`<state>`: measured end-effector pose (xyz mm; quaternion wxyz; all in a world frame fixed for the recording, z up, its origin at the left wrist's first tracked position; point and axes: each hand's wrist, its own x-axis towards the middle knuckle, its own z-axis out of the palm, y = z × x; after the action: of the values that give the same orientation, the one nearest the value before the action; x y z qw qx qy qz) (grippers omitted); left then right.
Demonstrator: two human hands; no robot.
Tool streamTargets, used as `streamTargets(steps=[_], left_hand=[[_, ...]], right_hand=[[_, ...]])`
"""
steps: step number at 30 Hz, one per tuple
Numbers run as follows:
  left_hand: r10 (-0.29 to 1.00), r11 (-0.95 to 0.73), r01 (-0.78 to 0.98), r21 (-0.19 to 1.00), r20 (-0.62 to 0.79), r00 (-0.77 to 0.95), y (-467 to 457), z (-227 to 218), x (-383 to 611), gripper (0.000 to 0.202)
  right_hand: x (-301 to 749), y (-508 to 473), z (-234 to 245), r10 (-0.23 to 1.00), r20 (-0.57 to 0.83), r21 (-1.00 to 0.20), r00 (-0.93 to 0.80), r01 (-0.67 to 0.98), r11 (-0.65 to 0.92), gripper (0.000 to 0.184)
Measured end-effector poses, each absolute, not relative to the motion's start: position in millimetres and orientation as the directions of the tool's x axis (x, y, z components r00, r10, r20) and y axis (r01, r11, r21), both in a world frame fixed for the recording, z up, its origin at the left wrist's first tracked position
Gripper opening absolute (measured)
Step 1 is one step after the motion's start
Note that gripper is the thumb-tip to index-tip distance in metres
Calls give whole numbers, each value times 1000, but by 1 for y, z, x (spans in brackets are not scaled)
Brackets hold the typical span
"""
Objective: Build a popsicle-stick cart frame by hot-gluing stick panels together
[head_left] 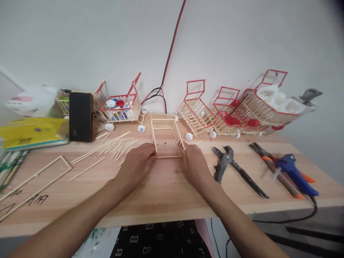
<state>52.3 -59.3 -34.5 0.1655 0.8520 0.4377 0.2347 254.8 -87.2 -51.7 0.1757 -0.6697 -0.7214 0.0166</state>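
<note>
A small open frame of thin wooden sticks (168, 156) stands on the table in front of me. My left hand (137, 159) grips its near left corner, with the fingers bent and closed. At the near right corner, my right hand (195, 163) pinches the frame; its fingertips are partly hidden behind the hand. Several loose wooden sticks (88, 168) lie left of my left hand. Pliers with dark handles (243, 173) rest to the right of my right hand.
Several stick-built carts with red trim (198, 99) line the wall. A black phone (80, 116) leans upright beside a yellow packet (34, 132). A stick outline (64, 163) lies at the left. Orange-handled pliers (282, 181) and a blue glue gun (299, 177), its cord over the edge, lie right.
</note>
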Motion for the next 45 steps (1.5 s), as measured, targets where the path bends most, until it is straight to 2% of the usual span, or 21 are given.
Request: streamTargets(steps=[26,45], left_hand=[[815,-573,669,473,247,523,-60,-35,52,15],[808,-584,661,471,262,527,-60,-35,52,16]], right_hand=[[254,-86,-55,953,295,-254,-73,955,152,28],[253,-87,-53,959,277,-269,-66,953,143,31]])
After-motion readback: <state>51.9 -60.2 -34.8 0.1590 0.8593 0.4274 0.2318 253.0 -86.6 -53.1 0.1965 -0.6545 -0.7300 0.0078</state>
